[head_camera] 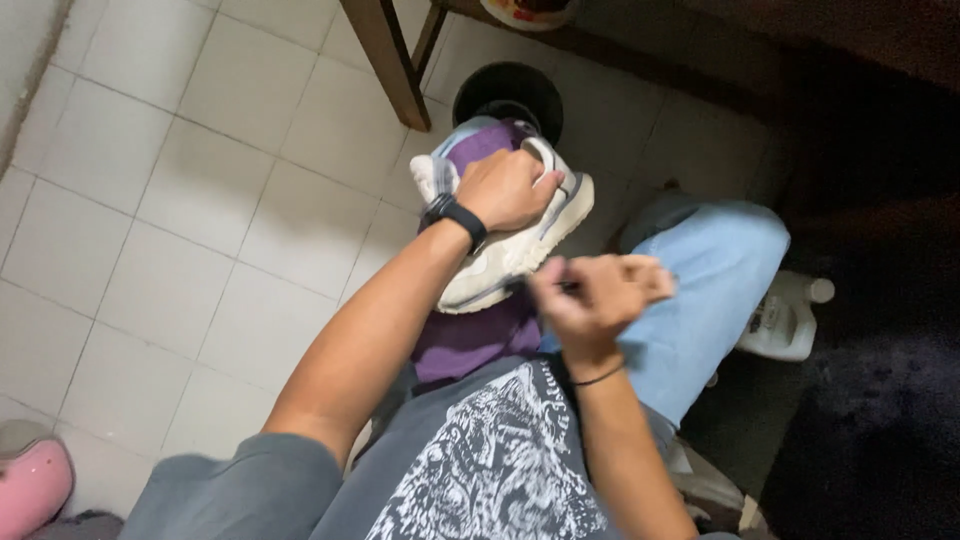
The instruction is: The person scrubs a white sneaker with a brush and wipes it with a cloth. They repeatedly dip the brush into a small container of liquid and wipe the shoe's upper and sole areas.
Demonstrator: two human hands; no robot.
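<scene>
My left hand (510,188) grips the top of a white sneaker (505,255), holding it on its side over a purple cloth (470,340) that lies across my lap. A black band sits on that wrist. My right hand (595,295) is closed around a thin dark tool, likely a small brush, whose tip touches the shoe's sole edge; the hand is blurred. A thin black band circles the right wrist. My knee in light blue jeans (710,270) is just right of the shoe.
A black round bucket (508,95) stands on the white tiled floor behind the shoe, beside a wooden table leg (390,60). A white plastic bottle (785,320) lies at the right. A pink object (30,480) is at the lower left.
</scene>
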